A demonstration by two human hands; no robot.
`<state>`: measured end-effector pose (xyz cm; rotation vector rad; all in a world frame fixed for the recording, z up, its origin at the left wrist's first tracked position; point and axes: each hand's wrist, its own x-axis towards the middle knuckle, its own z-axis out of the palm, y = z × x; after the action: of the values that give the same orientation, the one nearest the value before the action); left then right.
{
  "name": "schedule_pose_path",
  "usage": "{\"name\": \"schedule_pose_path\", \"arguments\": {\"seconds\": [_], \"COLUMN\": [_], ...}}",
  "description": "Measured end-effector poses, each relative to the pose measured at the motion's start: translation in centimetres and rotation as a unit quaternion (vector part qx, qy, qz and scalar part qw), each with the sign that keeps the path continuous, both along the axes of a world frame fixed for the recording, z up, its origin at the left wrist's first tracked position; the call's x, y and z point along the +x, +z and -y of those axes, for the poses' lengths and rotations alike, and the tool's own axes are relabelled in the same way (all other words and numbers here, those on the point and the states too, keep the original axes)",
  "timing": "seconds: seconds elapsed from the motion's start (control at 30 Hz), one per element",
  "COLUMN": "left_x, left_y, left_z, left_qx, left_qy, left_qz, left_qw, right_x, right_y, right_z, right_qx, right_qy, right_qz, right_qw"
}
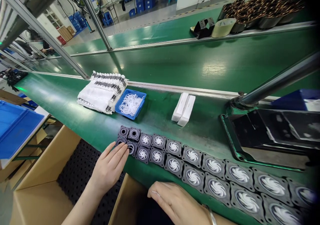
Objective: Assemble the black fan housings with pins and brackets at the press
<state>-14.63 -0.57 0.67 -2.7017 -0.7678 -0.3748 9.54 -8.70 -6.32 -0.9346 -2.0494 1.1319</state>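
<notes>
Green counter [62,95], double row of fan frames [192,166] rightward from the left hand [110,166], blue tray [121,100] and white boxes [183,109] beyond.

Forearms bare; thin silver bangle [211,215] at wrist of right hand [175,201].

The left hand [110,166] half covers the end fan frame [120,140]. What lies under the right hand [175,201] is hidden; right of it, the fans [272,185] blur and run out of view.

No writing can be read; fan frames [192,176] and white boxes [183,109] bear none legible.
</notes>
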Motion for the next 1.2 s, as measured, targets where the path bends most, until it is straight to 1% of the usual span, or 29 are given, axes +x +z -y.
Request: {"name": "schedule_pose_path", "arguments": {"seconds": [0.1,0.17,0.27,0.43,0.57,0.67,0.73,0.93,1.2], "left_x": [0.1,0.0,-0.2,-0.4,-0.9,-1.3,-1.2,-0.6,-0.5], "left_y": [0.1,0.2,0.7,1.5,2.1,2.1,1.9,1.5,1.9], "left_z": [-0.2,-0.3,-0.5,-0.8,-1.1,-1.2,-1.3,-1.4,-1.1], "left_qx": [-0.012,-0.014,-0.015,-0.023,-0.053,-0.074,-0.074,-0.066,-0.135], "left_qy": [0.003,-0.008,-0.027,-0.032,-0.011,0.001,0.002,-0.019,-0.017], "left_qz": [0.006,0.000,-0.015,-0.027,-0.033,-0.027,-0.017,-0.010,-0.021], "left_qw": [1.000,1.000,0.999,0.999,0.998,0.997,0.997,0.998,0.991], "right_x": [0.0,0.0,0.0,-0.1,0.0,0.1,0.1,0.0,0.2], "right_y": [0.0,0.0,-0.1,0.0,0.2,0.2,0.2,0.0,0.0], "right_z": [0.0,0.0,0.0,0.0,0.0,0.0,0.0,-0.1,0.0], "right_qx": [0.003,0.004,0.002,-0.008,-0.014,-0.016,-0.016,-0.021,-0.033], "right_qy": [0.001,-0.001,0.000,0.004,0.001,0.000,0.001,0.005,0.002], "right_qz": [-0.001,0.002,0.003,0.007,0.010,0.009,0.006,0.003,0.007], "right_qw": [1.000,1.000,1.000,1.000,1.000,1.000,1.000,1.000,0.999]}}
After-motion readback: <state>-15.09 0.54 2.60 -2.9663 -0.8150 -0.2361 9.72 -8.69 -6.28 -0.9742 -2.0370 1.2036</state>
